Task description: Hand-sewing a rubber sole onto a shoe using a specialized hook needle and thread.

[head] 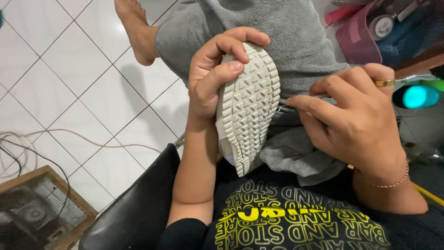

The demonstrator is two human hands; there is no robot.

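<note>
**Inspector:** Position of the shoe (249, 106)?

**Assistant:** On the person's lap, over the grey trousers (286, 32), sole turned up toward the camera. Its long axis runs nearly straight away from the body, tilted slightly rightward at the far end. The rounded end points away from the body, toward the bare foot (136, 28); the narrower end lies nearest the black shirt (296, 222).

**Inspector:** Left hand (210, 78)?

**Assistant:** Closed around the shoe's far end from its left side, thumb pressed flat on the tread, fingers (240, 34) curled over the tip. It is the nearer hand, in full contact.

**Inspector:** Right hand (356, 120)?

**Assistant:** Just right of the shoe's midpoint, fingers pinched shut on a thin metal tool (283, 109) whose tip meets the sole's right edge. The shoe lies directly left of that pinch. The tool's kind cannot be told.
</note>
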